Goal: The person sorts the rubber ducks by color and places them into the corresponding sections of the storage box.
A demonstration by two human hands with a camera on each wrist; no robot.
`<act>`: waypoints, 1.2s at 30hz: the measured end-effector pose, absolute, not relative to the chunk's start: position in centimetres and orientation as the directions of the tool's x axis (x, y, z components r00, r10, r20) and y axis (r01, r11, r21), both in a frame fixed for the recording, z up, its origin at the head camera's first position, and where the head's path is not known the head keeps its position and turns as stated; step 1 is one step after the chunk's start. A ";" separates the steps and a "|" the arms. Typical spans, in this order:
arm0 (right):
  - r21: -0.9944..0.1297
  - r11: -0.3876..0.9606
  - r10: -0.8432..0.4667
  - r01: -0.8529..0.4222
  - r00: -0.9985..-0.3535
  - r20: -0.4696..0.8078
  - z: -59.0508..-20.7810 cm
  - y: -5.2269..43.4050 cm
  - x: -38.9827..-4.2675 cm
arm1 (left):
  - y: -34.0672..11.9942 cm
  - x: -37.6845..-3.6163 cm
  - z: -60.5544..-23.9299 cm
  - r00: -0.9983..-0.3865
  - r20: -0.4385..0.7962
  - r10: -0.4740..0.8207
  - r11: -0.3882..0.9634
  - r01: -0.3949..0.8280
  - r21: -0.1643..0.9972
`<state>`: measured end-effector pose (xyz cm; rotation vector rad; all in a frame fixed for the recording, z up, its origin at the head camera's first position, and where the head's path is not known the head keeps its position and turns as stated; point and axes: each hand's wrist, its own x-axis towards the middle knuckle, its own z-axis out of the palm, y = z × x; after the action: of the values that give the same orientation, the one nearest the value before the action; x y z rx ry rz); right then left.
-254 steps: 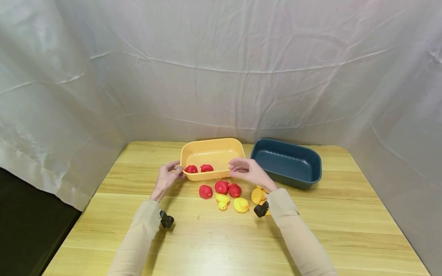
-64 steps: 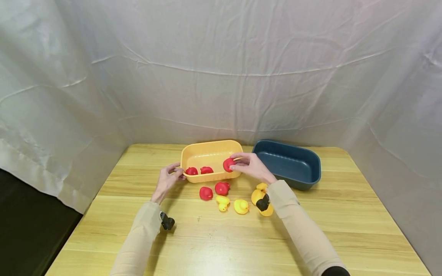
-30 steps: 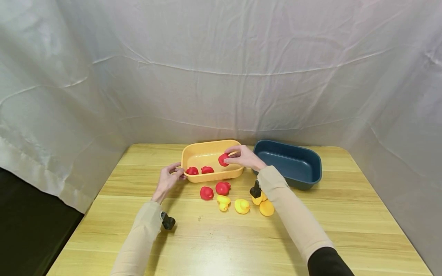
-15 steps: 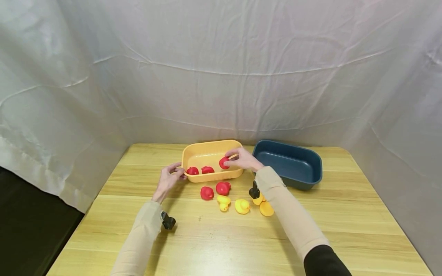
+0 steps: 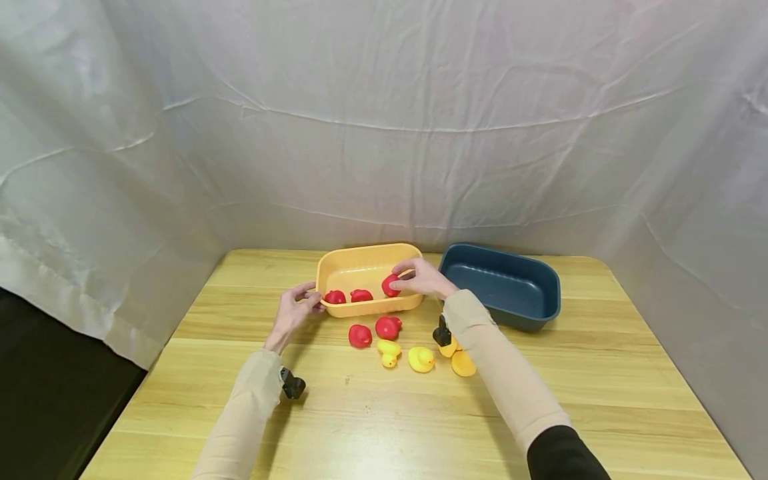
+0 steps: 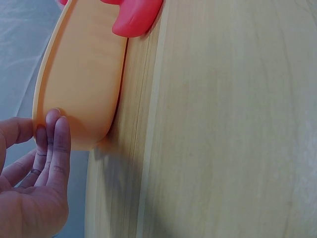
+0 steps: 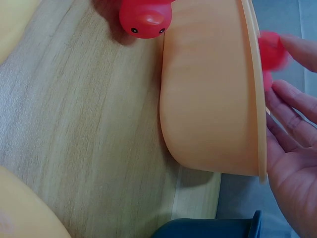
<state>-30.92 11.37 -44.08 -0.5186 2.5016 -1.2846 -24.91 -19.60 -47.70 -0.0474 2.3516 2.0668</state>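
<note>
The right hand [image 5: 423,278] reaches over the right end of the yellow tub [image 5: 360,267] and pinches a red duck [image 5: 390,285] between its fingertips, holding it just inside the tub's near right corner; in the right wrist view the duck shows as a red blur beyond the rim, against the fingertips [image 7: 297,47]. The left hand [image 5: 294,310] rests against the tub's left end, thumb on the rim and straight fingers [image 6: 58,148] pressed flat to the outer wall, so it steadies the tub with relaxed fingers and clasps nothing. Two more red ducks [image 5: 348,296] lie on the tub's floor near its left front. The tub stands on the wooden worktop [image 5: 384,413], with a dark blue tub [image 5: 504,283] just beside it to the right. In front of the yellow tub two red ducks on the worktop [image 5: 375,331] sit close together, and nearer the person lie several yellow ducks [image 5: 420,359], partly hidden by the right sleeve [image 5: 498,363]. A white cloth [image 5: 384,120] hangs behind the worktop.
</note>
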 end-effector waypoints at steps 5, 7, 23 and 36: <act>-0.833 0.514 -0.443 -0.206 -0.895 -0.053 -44.1 11.4 -30.9 | -19.6 -24.9 -47.6 -0.999 -0.029 -0.016 0.124 -0.031 0.992; -0.833 0.512 -0.443 -0.212 -0.896 -0.044 -44.0 11.5 -30.7 | -19.6 -24.9 -47.7 -1.000 -0.026 -0.014 0.132 -0.028 0.991; -0.851 0.470 -0.459 -0.235 -0.889 -0.008 -44.1 12.0 -30.6 | -19.5 -24.8 -47.8 -1.000 -0.019 -0.022 0.160 -0.022 0.987; -0.869 0.403 -0.480 -0.289 -0.875 0.068 -44.2 12.4 -29.4 | -19.3 -24.9 -47.8 -1.000 -0.015 -0.014 0.149 -0.017 0.989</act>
<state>-29.37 12.38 -44.15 -0.6842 2.4638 -1.4672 -24.87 -19.33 -47.75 -0.0316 2.3796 2.0468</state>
